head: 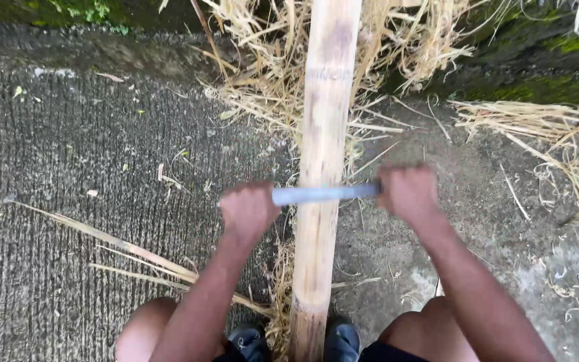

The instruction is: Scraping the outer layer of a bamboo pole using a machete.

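A long bamboo pole (321,167) runs away from the person, its near end between two shoes (296,340). A gray blade (323,194) lies across the pole. The left hand (248,209) is closed tight around one end of the blade, the right hand (408,193) around the other. Dry shavings (269,74) lie on the concrete ground (68,167).

Flat daylight, hands (330,201) motion-blurred.

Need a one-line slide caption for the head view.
Both hands, left and right, grip a metal blade laid across a bamboo pole above concrete ground.
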